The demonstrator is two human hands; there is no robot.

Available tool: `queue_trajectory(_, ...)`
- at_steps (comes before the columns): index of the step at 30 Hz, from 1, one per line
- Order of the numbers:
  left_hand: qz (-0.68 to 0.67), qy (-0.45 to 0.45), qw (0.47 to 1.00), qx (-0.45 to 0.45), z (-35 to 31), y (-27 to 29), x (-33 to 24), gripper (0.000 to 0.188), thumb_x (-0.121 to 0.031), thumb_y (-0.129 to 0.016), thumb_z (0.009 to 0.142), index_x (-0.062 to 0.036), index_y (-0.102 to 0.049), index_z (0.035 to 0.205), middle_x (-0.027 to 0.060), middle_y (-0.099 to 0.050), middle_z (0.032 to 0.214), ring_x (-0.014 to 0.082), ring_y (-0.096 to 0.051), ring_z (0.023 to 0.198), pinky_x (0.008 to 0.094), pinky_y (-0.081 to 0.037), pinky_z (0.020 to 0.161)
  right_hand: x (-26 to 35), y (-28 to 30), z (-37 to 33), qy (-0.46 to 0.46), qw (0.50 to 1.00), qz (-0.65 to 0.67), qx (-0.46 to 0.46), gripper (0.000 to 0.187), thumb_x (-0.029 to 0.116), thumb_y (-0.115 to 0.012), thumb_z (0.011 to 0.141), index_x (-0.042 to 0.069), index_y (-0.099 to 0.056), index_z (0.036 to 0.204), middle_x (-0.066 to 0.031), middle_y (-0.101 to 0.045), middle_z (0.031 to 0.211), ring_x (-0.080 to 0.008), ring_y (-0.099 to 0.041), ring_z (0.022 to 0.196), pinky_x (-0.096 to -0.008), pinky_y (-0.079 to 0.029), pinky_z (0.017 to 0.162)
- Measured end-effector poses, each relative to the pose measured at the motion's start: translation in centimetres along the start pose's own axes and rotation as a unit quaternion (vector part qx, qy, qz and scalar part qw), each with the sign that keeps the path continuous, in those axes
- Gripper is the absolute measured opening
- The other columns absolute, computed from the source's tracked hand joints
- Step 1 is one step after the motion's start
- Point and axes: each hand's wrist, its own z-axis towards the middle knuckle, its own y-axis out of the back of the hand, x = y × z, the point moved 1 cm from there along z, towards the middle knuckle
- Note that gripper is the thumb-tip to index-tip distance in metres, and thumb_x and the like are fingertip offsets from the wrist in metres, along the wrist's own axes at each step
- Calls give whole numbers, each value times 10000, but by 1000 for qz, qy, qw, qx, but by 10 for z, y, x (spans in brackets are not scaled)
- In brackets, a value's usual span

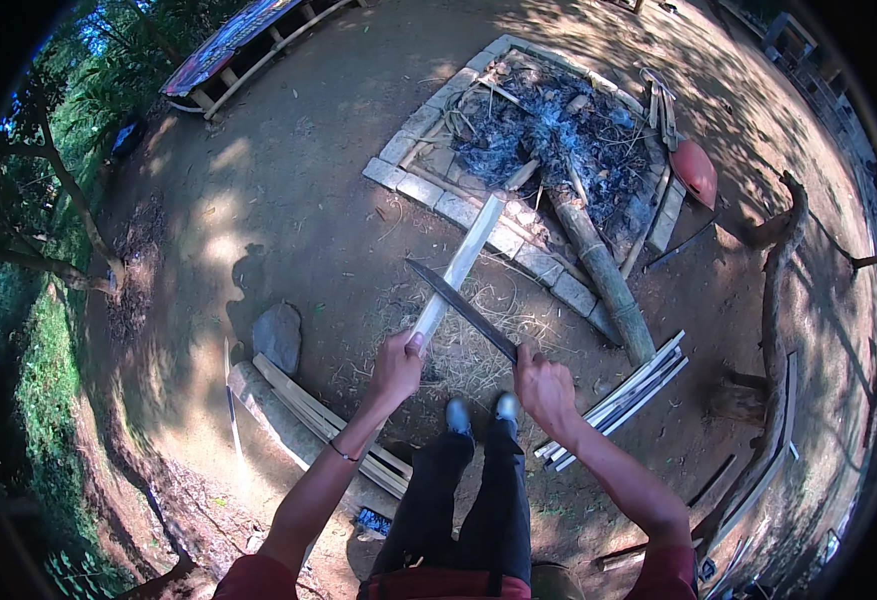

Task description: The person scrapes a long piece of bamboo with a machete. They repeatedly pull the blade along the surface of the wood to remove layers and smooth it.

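My left hand [395, 368] is closed round the lower end of a pale split strip of wood or bamboo [471, 245], which slants up and away to the right. My right hand [544, 392] grips the handle of a long dark-bladed machete [466, 312]. The blade crosses the strip about midway, its tip pointing to the upper left; whether its edge bites into the strip I cannot tell. Beneath them, pale shavings [478, 345] lie scattered on the ground in front of my shoes. My fingers hide the machete's handle.
Ahead, a brick-edged fire pit [448, 207] holds ash and a thick bamboo pole [598, 265]. Split strips [623, 400] lie at the right, more strips [303, 400] at the left near a grey stone [277, 338]. A red bowl-shaped object [693, 172] sits by the pit; a bent branch [780, 270] stretches along the right.
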Motion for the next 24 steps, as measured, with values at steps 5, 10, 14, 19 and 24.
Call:
queue_trajectory(5,110,42,992,53,-28,18,5,276,-173,-478,969,45,-616,874,260,-619,770,465,-617,764,532,-477,676,-13,-49,14,-68,994,-63,56,156,86,-502,884,-41,-541,966,-214,-671,758,-369,-688,624,-425,-570,549)
queue_trajectory(10,113,83,981,135,-68,21,49,282,-189,-495,949,31,-617,823,260,-621,780,470,-614,782,542,-474,686,-102,-54,47,-212,976,-40,-11,233,144,-499,917,-22,-634,827,-264,-675,797,-399,-697,753,-466,-574,656)
queue_trajectory(14,61,88,989,98,-79,9,89,332,-218,-481,974,17,-603,773,175,-588,661,342,-597,644,462,-458,601,-95,-53,15,-203,975,58,-62,272,175,-527,924,-43,-635,803,-304,-637,742,-482,-643,712,-523,-541,649)
queue_trajectory(19,24,95,988,119,-79,-2,102,336,-219,-467,982,10,-603,778,166,-587,596,325,-628,584,428,-468,569,-54,-59,-43,-196,936,286,-64,239,172,-590,910,-44,-648,826,-306,-582,640,-470,-622,639,-539,-487,575)
queue_trajectory(24,-37,127,979,154,-78,-11,90,352,-188,-455,999,31,-577,752,109,-562,583,206,-590,528,359,-454,519,-2,-53,-77,-232,936,260,-41,205,150,-582,915,-45,-642,935,-255,-594,626,-420,-628,589,-483,-478,534)
